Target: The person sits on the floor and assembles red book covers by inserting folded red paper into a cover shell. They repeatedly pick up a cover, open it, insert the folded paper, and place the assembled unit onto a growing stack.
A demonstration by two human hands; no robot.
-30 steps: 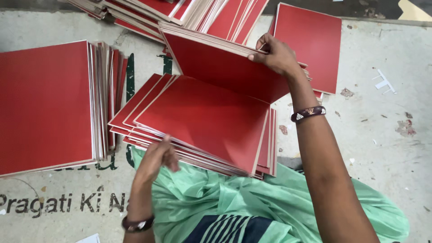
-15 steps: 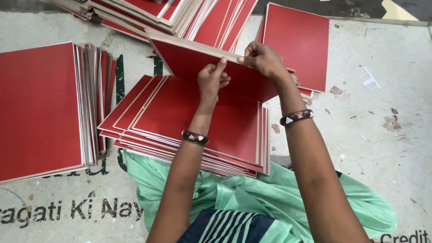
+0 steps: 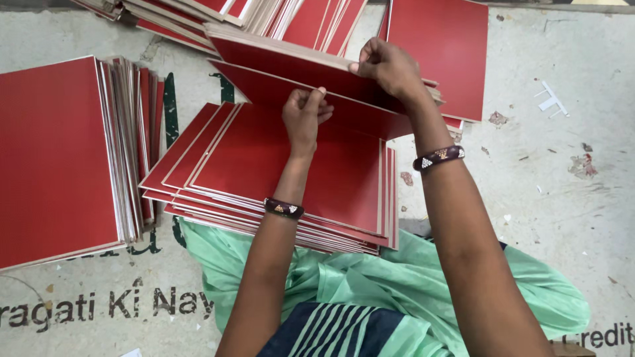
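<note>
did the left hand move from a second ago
Yes. The left hand has gone up and away from the body, off the near edge of the fanned red board stack to the far edge, where it pinches a lifted red board.

Single head-worn view, steeply downward, close above the lap and floor (image 3: 582,99)

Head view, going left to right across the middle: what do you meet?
Stack of red boards at the left → fanned pile of red boards in front of the person → left hand → right hand → flat red board at the right → bare grey floor.
</note>
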